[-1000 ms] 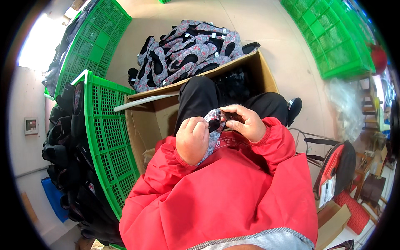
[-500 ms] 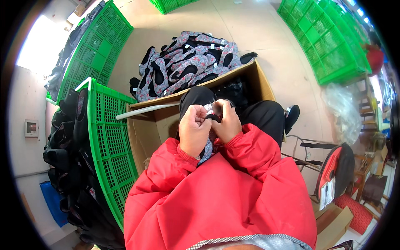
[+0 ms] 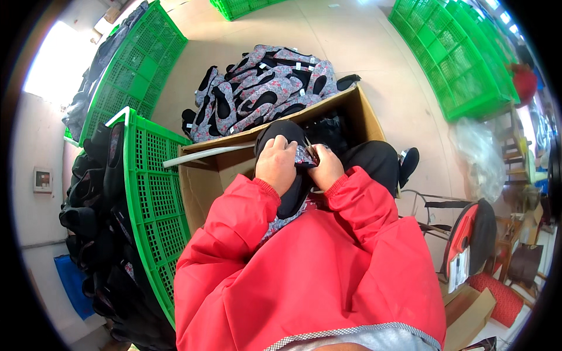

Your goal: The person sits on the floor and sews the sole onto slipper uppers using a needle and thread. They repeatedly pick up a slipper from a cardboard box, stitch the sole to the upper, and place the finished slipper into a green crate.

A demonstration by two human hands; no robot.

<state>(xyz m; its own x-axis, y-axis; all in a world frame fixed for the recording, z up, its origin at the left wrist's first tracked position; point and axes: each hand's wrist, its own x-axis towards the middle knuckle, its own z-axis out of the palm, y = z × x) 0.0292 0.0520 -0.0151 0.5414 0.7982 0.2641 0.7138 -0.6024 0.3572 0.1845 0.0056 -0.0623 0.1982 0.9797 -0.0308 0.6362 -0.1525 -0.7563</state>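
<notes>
Several green mesh crates (image 3: 155, 216) stand around the work area; the nearest, at the left, bears a heap of black fabric items (image 3: 79, 219). Open cardboard box (image 3: 370, 114) in front of the wearer, touching or just beside that crate; contact not clear. Beyond the box, on the floor: pile of grey floral pieces (image 3: 252, 96) with black ovals and small white tags. Wearer in a red smock (image 3: 310, 269), dark-trousered knees over the box. Clear plastic bag (image 3: 481, 155) near the right-hand crate. Pale tube (image 3: 209, 154) lies across the box's left edge.

Held piece (image 3: 293, 202): black face with grey floral parts, located between both hands above the lap, its lower end near the smock. Left hand (image 3: 277, 165): fingers curled, grasping the upper end of the piece from the left. Right hand (image 3: 326, 168): fingers clenched around a slim tool (image 3: 311, 148), metallic-looking, at the floral end; exact type not discernible.
</notes>
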